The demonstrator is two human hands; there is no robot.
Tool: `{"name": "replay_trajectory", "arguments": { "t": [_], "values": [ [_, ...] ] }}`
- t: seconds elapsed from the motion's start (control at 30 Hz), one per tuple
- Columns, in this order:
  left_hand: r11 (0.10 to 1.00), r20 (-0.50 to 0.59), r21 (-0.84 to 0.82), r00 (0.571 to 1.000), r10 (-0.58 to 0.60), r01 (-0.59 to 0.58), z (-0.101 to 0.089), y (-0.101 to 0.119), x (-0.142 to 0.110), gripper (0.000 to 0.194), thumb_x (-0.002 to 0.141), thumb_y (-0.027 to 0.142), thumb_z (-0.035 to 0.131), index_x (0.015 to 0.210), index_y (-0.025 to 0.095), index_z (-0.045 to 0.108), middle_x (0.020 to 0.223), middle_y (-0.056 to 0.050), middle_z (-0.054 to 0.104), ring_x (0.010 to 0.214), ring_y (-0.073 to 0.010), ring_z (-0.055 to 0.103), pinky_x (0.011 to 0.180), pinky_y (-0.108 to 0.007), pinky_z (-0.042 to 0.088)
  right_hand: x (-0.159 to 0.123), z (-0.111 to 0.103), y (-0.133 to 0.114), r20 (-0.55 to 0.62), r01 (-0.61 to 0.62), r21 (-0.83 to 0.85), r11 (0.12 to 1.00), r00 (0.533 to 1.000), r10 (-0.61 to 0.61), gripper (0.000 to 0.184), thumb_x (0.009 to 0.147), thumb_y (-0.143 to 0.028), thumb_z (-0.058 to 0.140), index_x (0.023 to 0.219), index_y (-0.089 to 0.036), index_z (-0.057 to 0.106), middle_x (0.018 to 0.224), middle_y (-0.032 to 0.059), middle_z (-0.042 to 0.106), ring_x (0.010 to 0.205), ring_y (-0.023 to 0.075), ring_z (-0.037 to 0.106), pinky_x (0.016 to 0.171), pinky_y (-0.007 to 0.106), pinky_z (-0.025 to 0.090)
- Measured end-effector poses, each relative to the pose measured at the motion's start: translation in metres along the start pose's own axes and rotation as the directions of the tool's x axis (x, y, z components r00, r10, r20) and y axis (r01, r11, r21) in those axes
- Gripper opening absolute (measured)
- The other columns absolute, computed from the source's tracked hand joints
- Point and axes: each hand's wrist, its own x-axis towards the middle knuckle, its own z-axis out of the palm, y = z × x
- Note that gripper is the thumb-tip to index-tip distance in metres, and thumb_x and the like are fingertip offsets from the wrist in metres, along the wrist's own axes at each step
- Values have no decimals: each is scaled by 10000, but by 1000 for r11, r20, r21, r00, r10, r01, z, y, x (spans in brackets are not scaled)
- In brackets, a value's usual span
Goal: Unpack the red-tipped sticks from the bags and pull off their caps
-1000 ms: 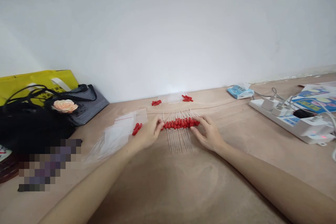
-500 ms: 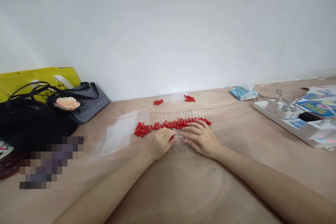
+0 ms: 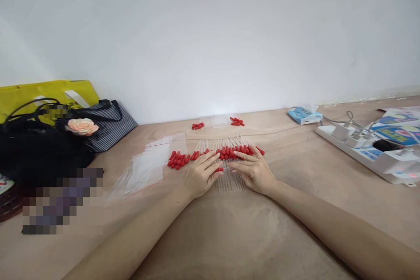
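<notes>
My left hand [image 3: 201, 175] pinches a red rubber bulb [image 3: 219, 169] between thumb and fingers. A thin glass tube runs from this bulb toward my right hand [image 3: 254, 170], whose fingertips close around its far end; together they look like a dropper. Under and between my hands lie several loose glass tubes [image 3: 225, 183], side by side. Just beyond is a row of droppers with red bulbs [image 3: 226, 153], their glass stems [image 3: 229, 141] pointing away from me. Left of that row is a small heap of red bulbs [image 3: 177, 160]. My fingers partly hide the row.
Clear zip bags [image 3: 149, 168] are piled on the left. Near the wall lie two small groups of red bulbs [image 3: 197, 126] and another plastic bag [image 3: 221, 120]. A power strip [image 3: 357, 148] and a tissue pack [image 3: 304, 115] sit right; a striped bag [image 3: 110, 129] stands left.
My left hand has shifted slightly and its fingers reach further forward, so the pinched red bulb shows more. My right fingers have moved a little closer around the tube.
</notes>
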Motion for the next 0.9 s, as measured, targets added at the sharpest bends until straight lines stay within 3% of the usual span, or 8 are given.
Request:
{"name": "replay_trajectory", "arguments": {
  "t": [0.23, 0.43, 0.67, 0.9],
  "values": [
    [995, 12, 11, 995, 96, -96, 1, -1, 0, 233, 846, 233, 478, 1033, 139, 578, 1092, -75, 624, 1150, -216, 470, 950, -423, 407, 4, 1, -3, 39, 33, -27, 999, 999, -32, 235, 857, -275, 468, 1056, -233, 585, 998, 15, 661, 1104, 172, 502, 1050, 459, 124],
    [994, 36, 23, 994, 104, -105, 1, 0, 1, 194, 842, 214, 482, 984, 155, 600, 1101, -62, 620, 1146, -215, 475, 963, -433, 388, 2, 1, -2, 106, 76, 19, 997, 991, -78, 240, 856, -178, 440, 1040, -220, 587, 996, 19, 663, 1122, 166, 486, 1048, 468, 157],
    [995, 60, 18, 994, 95, -96, -1, 1, -1, 148, 842, 213, 483, 854, 171, 625, 1078, -31, 635, 1135, -205, 486, 996, -441, 342, -1, 2, 0, 82, 113, 13, 993, 990, -114, 231, 836, -126, 437, 980, -198, 602, 921, 18, 684, 1146, 171, 463, 1058, 467, 148],
    [989, 33, 34, 989, 142, -143, -2, 2, -1, 138, 833, 206, 496, 880, 165, 618, 1074, -27, 638, 1126, -190, 494, 1024, -423, 301, 0, -2, -4, 93, 107, -5, 994, 990, -106, 238, 833, -113, 407, 914, -203, 611, 855, 29, 692, 1140, 174, 470, 1055, 470, 158]
  ]
}}
